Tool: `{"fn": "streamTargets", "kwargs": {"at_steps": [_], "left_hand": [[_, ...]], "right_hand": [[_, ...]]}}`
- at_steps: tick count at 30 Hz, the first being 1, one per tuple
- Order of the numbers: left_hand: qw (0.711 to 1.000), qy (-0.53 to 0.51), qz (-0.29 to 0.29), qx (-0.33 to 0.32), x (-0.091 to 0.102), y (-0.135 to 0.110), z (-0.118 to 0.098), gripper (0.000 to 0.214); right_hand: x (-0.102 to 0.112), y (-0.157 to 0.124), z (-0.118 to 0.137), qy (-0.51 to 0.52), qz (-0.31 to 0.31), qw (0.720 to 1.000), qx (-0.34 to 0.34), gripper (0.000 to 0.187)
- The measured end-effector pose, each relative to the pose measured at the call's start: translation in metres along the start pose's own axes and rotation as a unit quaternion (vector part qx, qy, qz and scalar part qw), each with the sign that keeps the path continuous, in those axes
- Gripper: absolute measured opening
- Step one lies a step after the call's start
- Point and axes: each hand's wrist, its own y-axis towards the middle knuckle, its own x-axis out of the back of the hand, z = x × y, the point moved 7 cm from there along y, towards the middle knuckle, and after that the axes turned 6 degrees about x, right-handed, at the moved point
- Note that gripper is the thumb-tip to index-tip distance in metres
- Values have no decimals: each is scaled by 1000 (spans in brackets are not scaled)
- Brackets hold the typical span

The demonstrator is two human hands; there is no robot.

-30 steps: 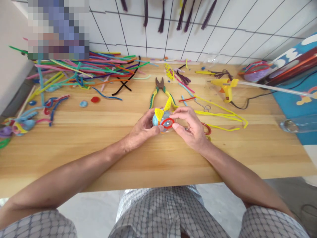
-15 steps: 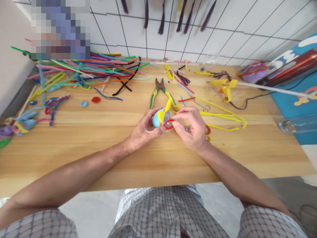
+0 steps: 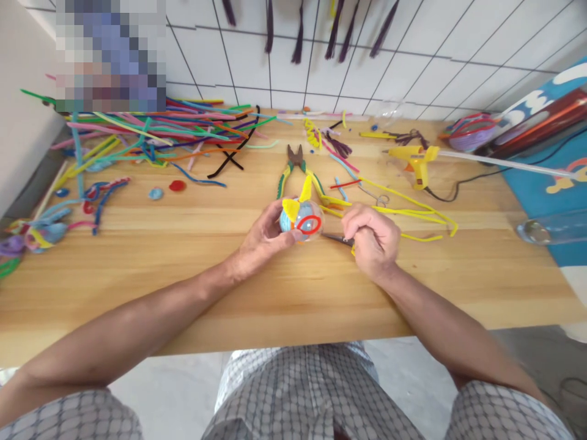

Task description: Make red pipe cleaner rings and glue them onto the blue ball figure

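Observation:
My left hand [image 3: 270,235] is wrapped round a small clear ball [image 3: 317,214], thumb in front and fingers behind. Light blue pipe cleaner [image 3: 284,224] covers the ball's left part, and two yellow pointed pieces [image 3: 305,189] stand up from its top. A red pipe cleaner loop [image 3: 309,225] lies on its front. Just right of the ball, my right hand [image 3: 373,238] is curled closed, apart from it; what the fingers hold, if anything, is hidden. Scissors [image 3: 338,239] lie partly under that hand, with their dark blades pointing at the ball.
Pliers [image 3: 296,160] with green-yellow handles lie open behind the ball. Yellow pipe cleaners [image 3: 413,212] stretch right, below a yellow glue gun [image 3: 419,164] with a cord. A heap of coloured pipe cleaners [image 3: 183,125] lies back left. A clear bottle [image 3: 550,229] lies at right.
My right hand has drawn back to the right from the red loop, and its fingers have curled in. The loop stays on the ball, which has shifted slightly left and turned in my left hand.

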Motion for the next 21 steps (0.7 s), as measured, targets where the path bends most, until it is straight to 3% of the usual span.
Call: {"fn": "streamTargets", "kwargs": {"at_steps": [3, 6, 13, 21], "left_hand": [[1000, -12, 5, -7, 0, 2, 1, 67], [1000, -19, 12, -9, 0, 2, 2, 66], [1000, -9, 16, 6, -2, -1, 0, 69], [999, -18, 32, 10, -3, -1, -1, 69]], "right_hand": [[-2, 2, -1, -59, 14, 998, -25, 19], [-9, 6, 7, -104, 43, 994, -1, 10], [-21, 5, 15, -135, 82, 984, 85, 20], [-24, 2, 12, -159, 107, 977, 88, 19]]}}
